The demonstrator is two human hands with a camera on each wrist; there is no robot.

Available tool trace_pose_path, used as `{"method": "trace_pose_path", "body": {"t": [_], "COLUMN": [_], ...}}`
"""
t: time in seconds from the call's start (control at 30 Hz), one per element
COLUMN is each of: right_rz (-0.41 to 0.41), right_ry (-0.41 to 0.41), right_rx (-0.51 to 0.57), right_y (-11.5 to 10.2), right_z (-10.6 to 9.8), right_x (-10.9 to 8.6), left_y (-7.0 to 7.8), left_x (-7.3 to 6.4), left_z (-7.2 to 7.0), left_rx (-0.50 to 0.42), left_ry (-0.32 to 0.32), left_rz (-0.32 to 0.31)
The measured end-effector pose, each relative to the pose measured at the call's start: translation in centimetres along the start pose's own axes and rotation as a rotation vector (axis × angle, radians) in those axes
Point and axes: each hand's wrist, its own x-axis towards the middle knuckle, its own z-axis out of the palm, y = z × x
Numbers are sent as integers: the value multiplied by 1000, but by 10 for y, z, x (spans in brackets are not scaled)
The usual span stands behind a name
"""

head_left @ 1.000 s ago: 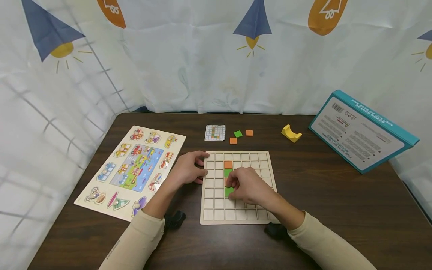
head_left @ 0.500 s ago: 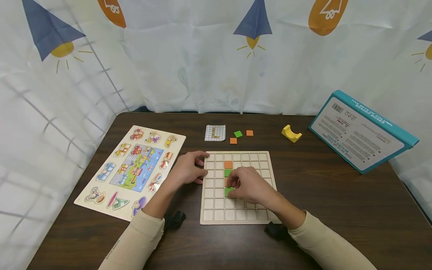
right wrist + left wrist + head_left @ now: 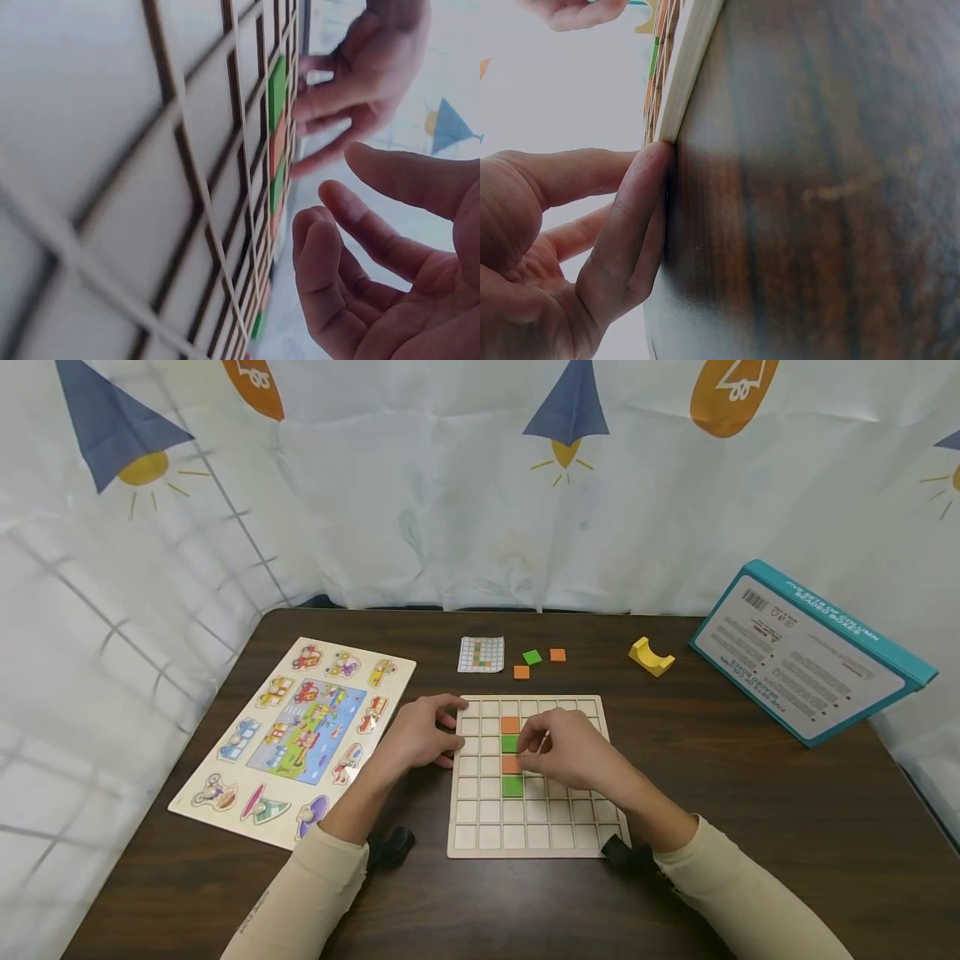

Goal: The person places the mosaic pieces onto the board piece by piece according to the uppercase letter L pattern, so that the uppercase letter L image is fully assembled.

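Observation:
A wooden grid board (image 3: pixel 487 837) lies flat on the table. One of its columns holds alternating orange and green square tiles, among them the lower orange tile (image 3: pixel 510 765) and the lowest green tile (image 3: pixel 512 787). My left hand (image 3: pixel 417 733) rests at the board's left side, fingertips touching the edge; the left wrist view shows a fingertip (image 3: pixel 660 154) against the board's side. Just right of the tile column, my right hand (image 3: pixel 572 748) hovers over the board. Its thumb and fingers stand apart with nothing between them in the right wrist view.
Behind the board lie a small pattern card (image 3: pixel 481 655), a loose green tile (image 3: pixel 532 657) and two orange tiles (image 3: pixel 521 672). A yellow curved block (image 3: pixel 651 657) sits farther right, near a teal box (image 3: pixel 806 652). On the left is a vehicle puzzle board (image 3: pixel 292 743).
My right hand has lifted off the lowest green tile and moved up and to the right, leaving that tile lying in its square. The left hand has stayed at the board's edge.

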Motion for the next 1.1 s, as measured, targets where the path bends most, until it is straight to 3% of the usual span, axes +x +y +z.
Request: {"method": "trace_pose_path", "body": {"t": [0.4,0.77,1.1], "right_rz": [1,43,71], "right_ry": [-57,52,128], "right_rx": [85,41,6], "right_y": [33,53,65], "right_z": [-39,-65,-76], "right_x": [26,47,66], "left_y": [0,3,1], "left_x": [0,-1,-2], "left_z": [1,2,2], "left_rx": [-9,-21,-23], "left_ry": [0,1,10], "left_rz": [-4,-17,-8]}}
